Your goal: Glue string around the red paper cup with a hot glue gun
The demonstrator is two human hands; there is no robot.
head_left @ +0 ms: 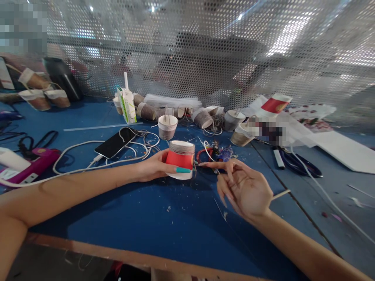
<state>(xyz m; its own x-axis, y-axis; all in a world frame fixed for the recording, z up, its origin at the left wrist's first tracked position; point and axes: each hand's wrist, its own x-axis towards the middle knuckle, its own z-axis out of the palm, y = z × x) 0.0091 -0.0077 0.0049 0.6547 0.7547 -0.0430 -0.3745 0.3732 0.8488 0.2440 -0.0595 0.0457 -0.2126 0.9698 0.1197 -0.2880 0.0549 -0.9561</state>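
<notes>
Blue table (146,218) clutter: phone (115,143), cables (76,150), wrapped cups (202,117).

A blue surface (123,218) strewn with craft clutter.

A phone (116,142) lies face up near the middle with a white cable (73,150) looping from it. Behind it stand a small carton (127,104), a white cup (167,127) and a row of twine-wrapped cups (202,118) on their sides. A pink tool (29,168) lies at the left edge, dark scissors (295,163) to the right, and scraps of twine (168,208) dot the front.
</notes>
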